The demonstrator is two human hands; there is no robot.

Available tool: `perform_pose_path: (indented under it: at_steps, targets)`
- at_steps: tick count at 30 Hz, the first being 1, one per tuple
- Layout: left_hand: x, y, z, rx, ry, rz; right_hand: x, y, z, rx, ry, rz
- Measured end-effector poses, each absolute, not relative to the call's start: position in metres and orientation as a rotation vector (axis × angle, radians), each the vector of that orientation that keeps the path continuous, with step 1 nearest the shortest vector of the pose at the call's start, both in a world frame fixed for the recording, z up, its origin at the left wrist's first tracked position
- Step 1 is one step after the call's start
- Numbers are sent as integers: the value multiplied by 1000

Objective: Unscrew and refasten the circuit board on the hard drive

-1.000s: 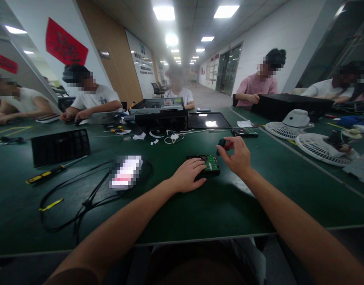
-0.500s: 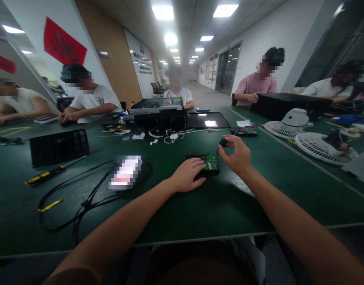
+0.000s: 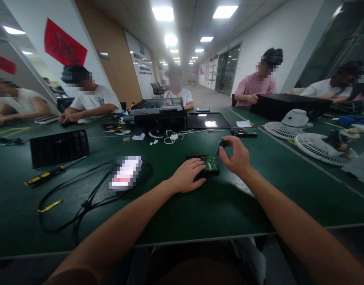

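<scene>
A small black device with a green circuit board [image 3: 210, 165] lies on the green table [image 3: 170, 213]. Across its left part rests my left hand [image 3: 188, 175], its fingers spread flat and the thumb at the near edge. Just right of the device, my right hand [image 3: 235, 155] is raised, with thumb and index finger closed on a small dark tool [image 3: 221, 146]. The lower end of that tool is near the board's right side; whether it touches cannot be made out.
On the left are a lit phone [image 3: 125, 173], black cables [image 3: 85, 204], a yellow-black screwdriver [image 3: 45, 175] and a black panel [image 3: 59, 148]. An open case [image 3: 158, 114] stands ahead. White fan parts [image 3: 318, 146] lie right. Several people sit around the table.
My right hand has shifted very slightly with the tool between its fingers. My left hand and the device have not visibly moved.
</scene>
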State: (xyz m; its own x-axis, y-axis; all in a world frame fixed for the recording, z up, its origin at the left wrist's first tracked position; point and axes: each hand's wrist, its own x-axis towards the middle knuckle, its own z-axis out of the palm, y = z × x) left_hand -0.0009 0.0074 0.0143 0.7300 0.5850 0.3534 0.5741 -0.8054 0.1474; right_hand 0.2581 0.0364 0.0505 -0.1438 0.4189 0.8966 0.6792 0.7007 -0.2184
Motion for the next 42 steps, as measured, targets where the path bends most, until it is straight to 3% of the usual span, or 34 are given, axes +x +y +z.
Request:
perform_pose_path:
  at_steps: [42]
  targets:
    - [-1, 8, 12, 2906, 957, 636, 259, 38, 51, -893, -1704, -350]
